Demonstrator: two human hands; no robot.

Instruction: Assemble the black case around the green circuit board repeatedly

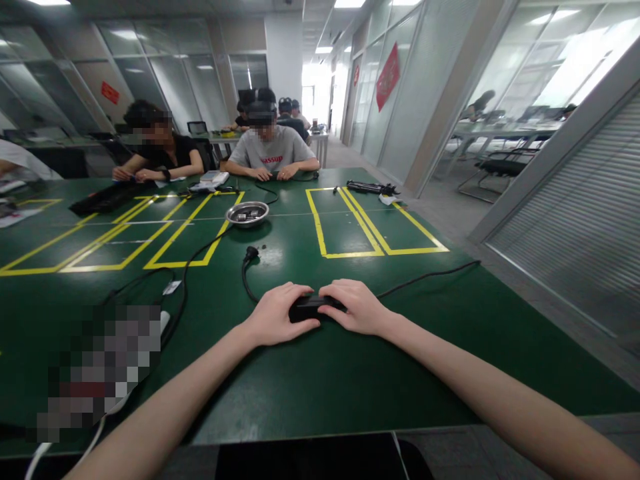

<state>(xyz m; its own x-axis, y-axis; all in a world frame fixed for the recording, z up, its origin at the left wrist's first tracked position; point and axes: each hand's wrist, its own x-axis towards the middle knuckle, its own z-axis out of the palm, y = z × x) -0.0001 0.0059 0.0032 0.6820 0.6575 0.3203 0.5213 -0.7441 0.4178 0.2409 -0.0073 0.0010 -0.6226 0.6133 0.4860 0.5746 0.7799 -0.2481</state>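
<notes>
One broad green table (350,393) stretches before me, with people (270,150) seated across it. On the near side, a person's left hand (281,315) and right hand (356,307) each grip one end of a black block (313,306) between them. Beyond the left hand lies a black plug (251,253).

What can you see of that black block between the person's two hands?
The black block looks like plastic, oblong, with its long side running left to right. The left hand and right hand clasp its ends, thumbs on the near side. It sits on or just above the green table. A dark cable shows beyond each hand; whether either joins it is hidden.
</notes>
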